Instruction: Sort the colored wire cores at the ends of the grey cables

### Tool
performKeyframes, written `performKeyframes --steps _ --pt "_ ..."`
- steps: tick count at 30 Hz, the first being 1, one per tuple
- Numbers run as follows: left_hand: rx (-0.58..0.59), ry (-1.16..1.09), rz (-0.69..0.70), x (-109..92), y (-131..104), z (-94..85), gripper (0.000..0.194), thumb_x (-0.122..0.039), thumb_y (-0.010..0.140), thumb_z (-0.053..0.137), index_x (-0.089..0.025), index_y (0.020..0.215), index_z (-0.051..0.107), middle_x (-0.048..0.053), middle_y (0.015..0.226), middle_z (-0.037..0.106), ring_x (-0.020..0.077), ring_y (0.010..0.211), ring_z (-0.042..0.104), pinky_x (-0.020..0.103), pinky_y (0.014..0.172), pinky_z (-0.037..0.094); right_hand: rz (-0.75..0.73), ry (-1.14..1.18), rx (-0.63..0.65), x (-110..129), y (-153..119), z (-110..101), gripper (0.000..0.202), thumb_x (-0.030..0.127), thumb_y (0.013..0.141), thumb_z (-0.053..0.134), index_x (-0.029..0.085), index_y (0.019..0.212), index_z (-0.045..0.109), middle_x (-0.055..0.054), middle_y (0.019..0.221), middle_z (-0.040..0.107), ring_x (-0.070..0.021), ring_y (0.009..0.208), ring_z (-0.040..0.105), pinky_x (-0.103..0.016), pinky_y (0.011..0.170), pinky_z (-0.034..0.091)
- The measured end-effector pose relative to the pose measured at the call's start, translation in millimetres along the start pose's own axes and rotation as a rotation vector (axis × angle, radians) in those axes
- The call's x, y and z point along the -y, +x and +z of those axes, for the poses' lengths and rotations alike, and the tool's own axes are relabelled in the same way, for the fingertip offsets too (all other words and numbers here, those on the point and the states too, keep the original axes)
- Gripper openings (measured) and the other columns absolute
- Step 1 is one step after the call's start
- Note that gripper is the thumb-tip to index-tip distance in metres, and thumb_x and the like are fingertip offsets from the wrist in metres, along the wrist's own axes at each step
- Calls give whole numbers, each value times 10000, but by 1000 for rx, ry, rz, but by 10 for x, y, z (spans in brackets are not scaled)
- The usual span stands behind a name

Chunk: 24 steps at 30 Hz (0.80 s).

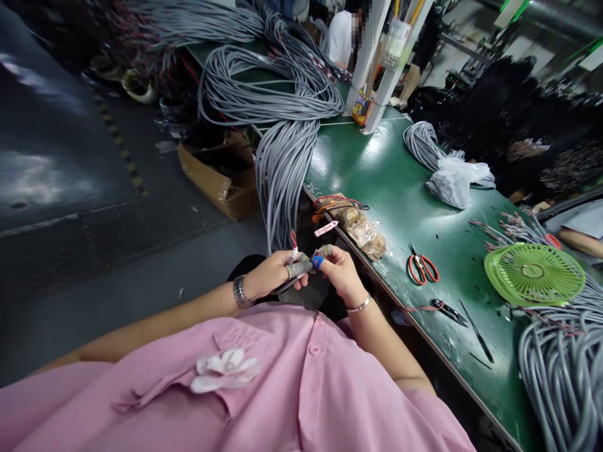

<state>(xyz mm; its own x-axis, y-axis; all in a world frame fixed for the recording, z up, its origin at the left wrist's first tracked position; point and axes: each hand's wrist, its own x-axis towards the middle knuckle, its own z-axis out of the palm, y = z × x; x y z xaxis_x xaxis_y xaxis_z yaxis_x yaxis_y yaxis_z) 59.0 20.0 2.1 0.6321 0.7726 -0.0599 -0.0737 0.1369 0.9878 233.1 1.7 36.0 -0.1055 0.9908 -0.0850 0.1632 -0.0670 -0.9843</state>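
Close together in front of my pink shirt, both hands work at a grey cable. My left hand is closed around it, with grey wrapping on a finger and red wire ends standing up above the thumb. My right hand is pinched near the fingertips of the left, with blue tape on its thumb. What lies between the right fingertips is too small to make out. Beside the hands, at the table edge, a pale marked tag sticks out near a brown, tape-covered block.
Grey cable bundles hang over the corner of the green table. Red-handled scissors, black cutters and a green basket lie to the right. A cardboard box stands on the floor. Two people are partly visible.
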Motion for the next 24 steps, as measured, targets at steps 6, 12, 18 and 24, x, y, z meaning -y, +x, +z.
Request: performKeyframes --steps 6,12,18,24 --pt "-26 -7 25 -7 13 -10 213 -335 787 652 -139 710 617 51 661 682 127 576 605 225 568 452 34 30 -44 15 7 68 239 381 700 708 168 762 619 33 625 530 -80 526 424 -199 457 330" --pt "-82 -182 -25 -10 33 4 212 -316 770 665 -134 689 593 45 629 671 92 481 552 184 434 316 40 72 -116 48 -12 119 266 407 685 721 169 742 616 34 602 524 -82 518 425 -208 462 341" --pt "-229 -414 -79 81 61 -2 202 -307 740 686 -137 733 579 32 603 648 92 442 534 183 370 196 19 103 -184 -53 -49 152 244 400 713 707 172 752 630 31 593 527 -85 514 427 -212 457 335" --pt "-281 -374 -26 55 43 24 171 -282 741 674 -127 725 603 24 581 629 88 446 511 192 415 325 3 107 -204 -100 -72 156 247 401 721 710 171 754 627 29 599 533 -86 522 434 -211 465 341"
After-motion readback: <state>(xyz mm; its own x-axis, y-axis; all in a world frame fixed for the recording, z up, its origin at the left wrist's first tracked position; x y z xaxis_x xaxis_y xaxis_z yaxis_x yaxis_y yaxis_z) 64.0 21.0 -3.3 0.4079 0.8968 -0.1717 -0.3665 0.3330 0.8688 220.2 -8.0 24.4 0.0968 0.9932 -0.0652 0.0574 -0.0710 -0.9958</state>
